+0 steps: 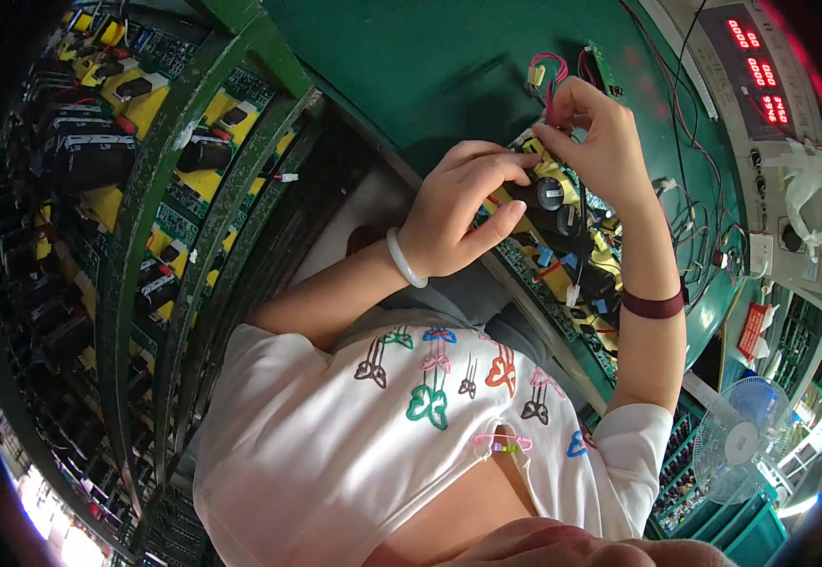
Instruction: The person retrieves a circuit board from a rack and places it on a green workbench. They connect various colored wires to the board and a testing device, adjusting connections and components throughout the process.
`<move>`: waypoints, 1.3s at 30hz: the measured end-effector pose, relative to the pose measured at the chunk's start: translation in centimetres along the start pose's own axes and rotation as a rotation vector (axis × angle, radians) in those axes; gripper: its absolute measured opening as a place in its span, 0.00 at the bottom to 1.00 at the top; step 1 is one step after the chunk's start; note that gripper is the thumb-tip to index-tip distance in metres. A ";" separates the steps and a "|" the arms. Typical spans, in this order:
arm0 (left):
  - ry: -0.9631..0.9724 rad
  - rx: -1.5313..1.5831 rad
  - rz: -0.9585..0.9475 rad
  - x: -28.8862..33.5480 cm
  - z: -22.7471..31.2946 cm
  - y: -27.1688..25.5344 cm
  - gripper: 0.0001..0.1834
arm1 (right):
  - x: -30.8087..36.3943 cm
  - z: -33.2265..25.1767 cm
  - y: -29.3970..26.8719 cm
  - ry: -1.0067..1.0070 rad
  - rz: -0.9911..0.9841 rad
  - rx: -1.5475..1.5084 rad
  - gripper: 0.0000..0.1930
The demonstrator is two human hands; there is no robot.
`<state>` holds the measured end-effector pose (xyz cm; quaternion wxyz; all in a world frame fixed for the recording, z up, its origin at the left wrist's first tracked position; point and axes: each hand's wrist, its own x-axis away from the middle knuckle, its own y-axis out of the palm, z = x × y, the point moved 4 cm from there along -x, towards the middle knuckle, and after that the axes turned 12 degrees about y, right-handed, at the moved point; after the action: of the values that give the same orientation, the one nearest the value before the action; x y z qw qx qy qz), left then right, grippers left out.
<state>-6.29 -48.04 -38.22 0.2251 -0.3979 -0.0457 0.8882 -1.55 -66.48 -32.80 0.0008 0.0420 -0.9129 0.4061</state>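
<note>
A long green circuit board [571, 317] with black capacitors, yellow tape and coils lies on the green bench top [382, 57]. At its far end my right hand [605, 142] pinches a bundle of pink-red wires [552, 93], which ends above in a pale connector [536, 75]. My left hand [463, 203] is over the board's left edge, thumb apart from the fingers and nothing visible between them. Its fingertips reach the board near a round black capacitor [550, 193]; whether they press on it I cannot tell. A black cable with a white plug [573, 295] lies across the board.
On the left, a green metal rack [137, 217] holds many similar boards. A small green board [600, 71] stands beyond my right hand. Loose leads [690, 222] lie to the right, beside an instrument with red digits [759, 71]. A fan [740, 442] stands lower right.
</note>
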 end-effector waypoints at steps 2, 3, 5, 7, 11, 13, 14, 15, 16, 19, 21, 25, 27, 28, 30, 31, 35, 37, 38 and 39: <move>-0.006 0.004 -0.001 0.0 0.0 0.0 0.14 | -0.1 0.0 0.2 -0.008 -0.014 0.000 0.12; -0.006 0.002 -0.002 0.0 0.0 0.0 0.14 | -0.1 0.0 0.2 -0.003 -0.014 0.010 0.12; -0.010 0.001 -0.001 0.0 0.1 0.0 0.14 | -0.1 -0.2 0.3 0.008 -0.015 0.028 0.12; -0.010 -0.001 0.000 0.0 0.1 0.0 0.13 | -0.3 -0.3 0.2 0.058 -0.042 0.035 0.12; -0.006 -0.016 -0.035 -0.3 0.3 0.0 0.13 | -0.8 -1.0 0.4 0.034 -0.015 0.100 0.12; 0.008 -0.022 -0.052 -0.3 0.1 0.0 0.14 | -0.9 -1.3 0.5 0.028 -0.028 0.098 0.12; -0.005 -0.008 -0.051 -0.3 0.1 -0.1 0.14 | -0.9 -1.3 0.5 0.027 -0.033 0.096 0.12; -0.014 0.012 -0.052 -0.4 0.2 -0.2 0.14 | -0.7 -0.9 0.3 0.056 -0.036 0.102 0.11; -0.023 0.031 -0.055 -0.6 0.4 -0.2 0.15 | -0.2 -0.6 -0.2 0.046 -0.024 0.039 0.11; 0.043 -0.010 -0.004 -1.5 1.2 -0.9 0.16 | 2.0 0.5 -3.1 0.027 0.062 -0.069 0.09; 0.194 -0.125 -0.108 -2.3 2.5 -1.0 0.17 | 4.6 1.9 -6.9 0.134 0.196 -0.010 0.08; 0.403 -0.187 -0.326 -3.3 4.7 0.8 0.18 | 9.7 7.8 -13.3 0.309 0.347 0.105 0.09; 0.454 -0.191 -0.375 -3.7 5.4 1.7 0.18 | 12.0 9.3 -15.0 0.415 0.342 0.203 0.09; 0.464 -0.190 -0.386 -3.9 5.5 1.9 0.18 | 12.9 9.7 -15.5 0.467 0.337 0.252 0.09; 0.486 -0.193 -0.412 -4.3 5.9 2.4 0.18 | 14.3 10.8 -15.6 0.452 0.339 0.228 0.08; 0.464 -0.198 -0.442 -4.6 6.2 2.7 0.16 | 15.0 11.4 -15.5 0.456 0.333 0.219 0.08; 0.466 -0.188 -0.509 -5.5 6.4 3.3 0.14 | 16.7 12.6 -16.4 0.461 0.370 0.211 0.08; 0.488 -0.182 -0.591 -5.7 6.0 3.7 0.14 | 17.1 13.2 -16.5 0.510 0.417 0.190 0.08; 0.499 -0.179 -0.631 -5.9 5.9 3.9 0.14 | 17.0 13.1 -16.3 0.476 0.414 0.187 0.08; 0.467 -0.182 -0.657 -6.1 6.1 4.0 0.15 | 16.5 13.1 -15.5 0.439 0.409 0.177 0.07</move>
<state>-8.59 -53.69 -30.91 0.4648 -0.5713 -0.1965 0.6473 -16.39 -87.78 -29.44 0.1126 -0.2313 -0.8414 0.4753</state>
